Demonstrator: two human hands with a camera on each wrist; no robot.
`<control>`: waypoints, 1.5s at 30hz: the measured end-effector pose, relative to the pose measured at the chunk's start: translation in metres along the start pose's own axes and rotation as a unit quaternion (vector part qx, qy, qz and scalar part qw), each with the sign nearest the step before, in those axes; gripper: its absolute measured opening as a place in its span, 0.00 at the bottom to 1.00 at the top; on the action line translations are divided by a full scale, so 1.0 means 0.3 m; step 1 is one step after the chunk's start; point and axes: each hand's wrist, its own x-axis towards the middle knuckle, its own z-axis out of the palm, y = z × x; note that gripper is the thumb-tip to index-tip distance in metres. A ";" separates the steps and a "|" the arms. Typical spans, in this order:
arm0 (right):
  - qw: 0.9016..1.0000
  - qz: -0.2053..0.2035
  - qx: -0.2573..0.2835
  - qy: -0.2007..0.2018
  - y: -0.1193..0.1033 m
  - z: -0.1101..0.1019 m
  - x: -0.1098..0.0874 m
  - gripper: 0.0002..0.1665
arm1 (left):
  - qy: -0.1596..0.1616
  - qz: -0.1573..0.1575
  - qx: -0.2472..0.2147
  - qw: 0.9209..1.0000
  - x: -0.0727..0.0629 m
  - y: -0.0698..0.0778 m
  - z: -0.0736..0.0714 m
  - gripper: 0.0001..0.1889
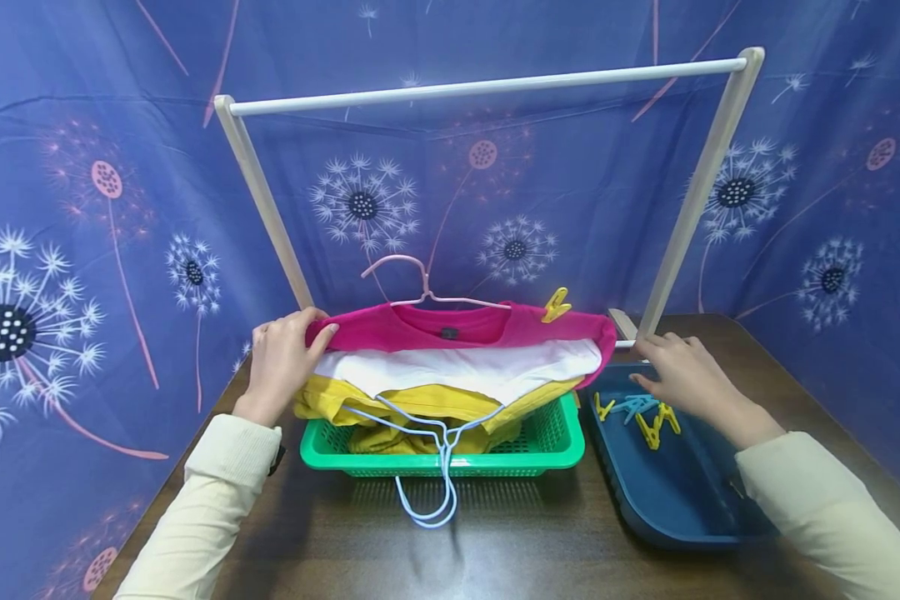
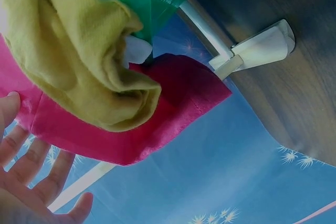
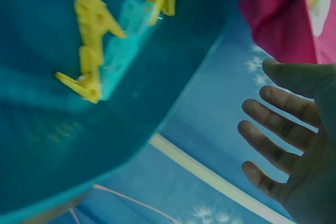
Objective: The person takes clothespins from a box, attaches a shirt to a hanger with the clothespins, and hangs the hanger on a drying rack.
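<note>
My left hand [image 1: 281,358] pinches the left shoulder of a bright pink shirt [image 1: 360,327], thumb in front and fingers behind it, as the left wrist view also shows. The shirt hangs on a pink hanger [image 1: 425,287], whose hook points up. A yellow clothespin [image 1: 556,305] clips its right shoulder. Below it lie a white garment [image 1: 457,371] and a yellow garment [image 1: 420,400] with light blue hangers [image 1: 445,450], over a green basket [image 1: 570,442]. Fingers spread and holding nothing, my right hand [image 1: 686,379] is over the dark blue tray [image 1: 667,500], right of the shirt.
Several yellow clothespins [image 1: 648,429] and light blue clothespins [image 1: 635,406] lie in the tray. Behind the basket stands a rack with a white top bar [image 1: 487,86] and wooden posts [image 1: 701,192]. A blue dandelion-print cloth [image 1: 570,200] surrounds the brown table [image 1: 510,533].
</note>
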 end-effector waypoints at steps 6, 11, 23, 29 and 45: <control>0.999 -0.015 -0.020 -0.027 0.004 0.065 -0.015 0.18 | -0.005 -0.001 0.004 1.000 -0.001 -0.001 0.003 0.12; 0.998 -0.019 -0.021 -0.054 -0.005 0.101 -0.020 0.19 | -0.007 -0.005 0.005 1.000 -0.003 -0.001 0.004 0.12; 0.994 -0.024 -0.034 -0.097 -0.026 0.169 -0.036 0.28 | -0.002 -0.001 0.006 1.000 -0.006 0.002 0.003 0.11; 0.994 -0.036 -0.034 -0.098 -0.024 0.198 -0.039 0.25 | -0.001 -0.001 0.010 1.000 -0.008 0.002 0.004 0.11; 0.993 -0.046 -0.042 -0.102 -0.026 0.235 -0.041 0.20 | 0.002 0.004 0.011 1.000 -0.008 -0.001 0.008 0.10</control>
